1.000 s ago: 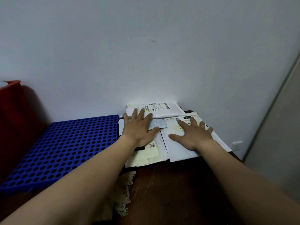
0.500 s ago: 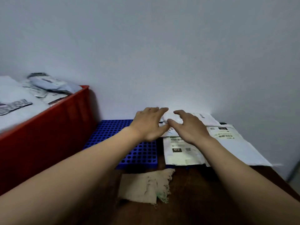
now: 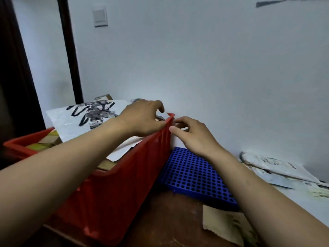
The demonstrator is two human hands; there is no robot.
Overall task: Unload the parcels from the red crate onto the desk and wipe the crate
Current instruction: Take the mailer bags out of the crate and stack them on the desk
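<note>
Reaches forward with bare left forearm (image 3: pixel 71 157) and right forearm (image 3: pixel 249 184), converging toward centre. Holds left hand (image 3: pixel 142 120) palm down, wrist straight, fingers curled, index tip bent toward thumb. Holds right hand (image 3: pixel 193 138) just beside it, slightly lower, back up, thumb stretched leftward, fingers curled under. Hands near, not touching. Grip on anything: not discernible.

Head cam, fwd-down, close over red crate (image 3: pixel 124 175) corner.
</note>
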